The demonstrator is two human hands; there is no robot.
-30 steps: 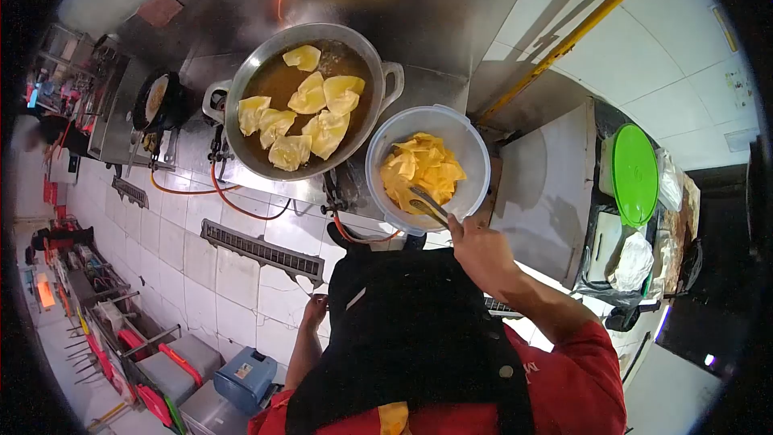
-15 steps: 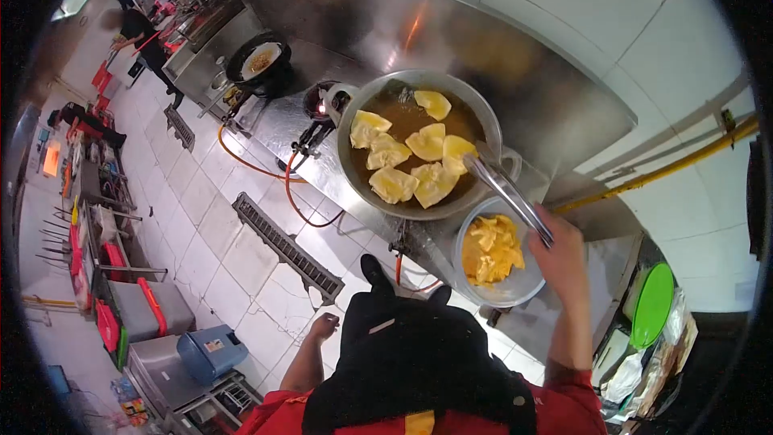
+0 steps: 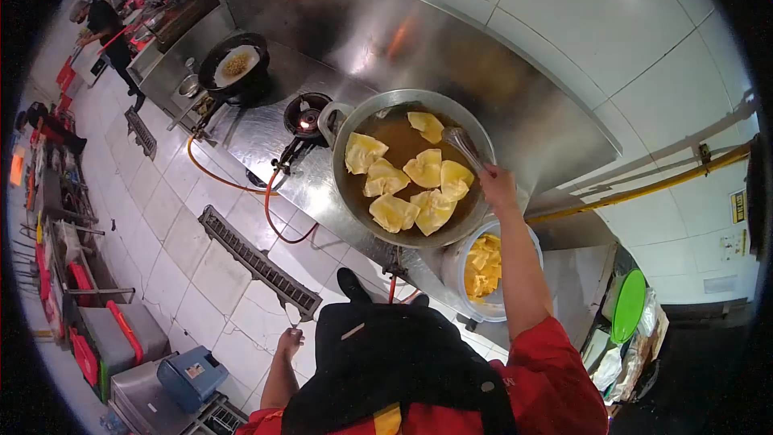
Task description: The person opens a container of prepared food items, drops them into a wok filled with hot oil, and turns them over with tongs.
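My right hand [image 3: 498, 187] grips metal tongs [image 3: 461, 145] over the right side of a wide two-handled pan [image 3: 342, 193]. The tongs' far end dips toward the brown liquid, which looks like oil. Several pale yellow folded sheets [image 3: 386, 178] float in it; one sheet [image 3: 425, 126] lies near the tongs' tip, and I cannot tell whether they touch. Beneath my right forearm is a clear plastic tub [image 3: 465, 274] holding golden-yellow pieces [image 3: 484, 264]. Low at my left side hangs my left hand [image 3: 291, 341], its fingers curled, with nothing visible in them.
Left of the pan are a bare gas burner [image 3: 307, 114] and a black wok [image 3: 256, 80]. A steel backsplash [image 3: 483, 72] rises behind the counter. A hose [image 3: 270, 205] hangs at its front edge, above a floor drain [image 3: 258, 262]. Two people work far left; a green basin [image 3: 629, 306] stands right.
My right hand has moved forward and left from above the tub to the pan's right edge. The tongs shifted from a right-hand sheet toward the back. My view has turned slightly.
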